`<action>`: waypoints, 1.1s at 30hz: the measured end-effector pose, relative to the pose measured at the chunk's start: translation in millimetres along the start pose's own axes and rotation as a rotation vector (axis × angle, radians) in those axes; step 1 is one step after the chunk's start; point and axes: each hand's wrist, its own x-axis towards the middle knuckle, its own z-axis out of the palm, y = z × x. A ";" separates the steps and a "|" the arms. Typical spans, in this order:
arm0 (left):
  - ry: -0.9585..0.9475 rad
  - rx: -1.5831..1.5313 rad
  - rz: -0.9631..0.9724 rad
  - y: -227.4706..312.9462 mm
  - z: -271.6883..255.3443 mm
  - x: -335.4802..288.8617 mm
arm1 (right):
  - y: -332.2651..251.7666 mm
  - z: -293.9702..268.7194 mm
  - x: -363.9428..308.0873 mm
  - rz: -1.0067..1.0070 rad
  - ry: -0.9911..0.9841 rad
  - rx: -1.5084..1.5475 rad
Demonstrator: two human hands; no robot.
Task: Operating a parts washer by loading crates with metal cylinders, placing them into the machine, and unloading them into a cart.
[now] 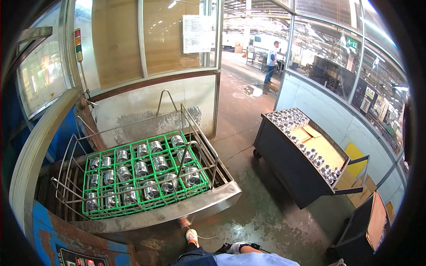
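At the lower edge, partly cut off, is what looks like my right hand (235, 247) in a pale glove. A bare stretch of forearm shows beside it, and its fingers are too small and hidden to read. Dark shapes lie close to it, and I cannot tell whether it holds any of them. My left hand is out of sight. Ahead on the left, a green wire basket (133, 181) with square compartments holds several shiny metal pistons (141, 169). It sits inside a steel-rod frame (217, 165) on a metal-edged platform (213, 200); neither is touched by a visible hand.
A dark wheeled cart (290, 165) to the right carries rows of pistons (288, 119) on brown board. Another dark bin (357, 230) stands at lower right. A blue machine panel (82, 257) is at lower left. Beyond the doorway a person (271, 62) stands far off.
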 end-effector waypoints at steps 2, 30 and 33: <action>-0.022 -0.014 -0.003 1.5 -2.3 3.8 | -3.7 1.5 1.2 -0.004 0.003 -0.009; -0.140 0.126 0.069 27.5 -83.6 106.5 | -54.8 30.8 -8.2 0.047 -0.048 0.082; -0.150 0.135 0.078 28.8 -92.8 118.4 | -74.9 23.0 -31.0 0.108 -0.021 0.109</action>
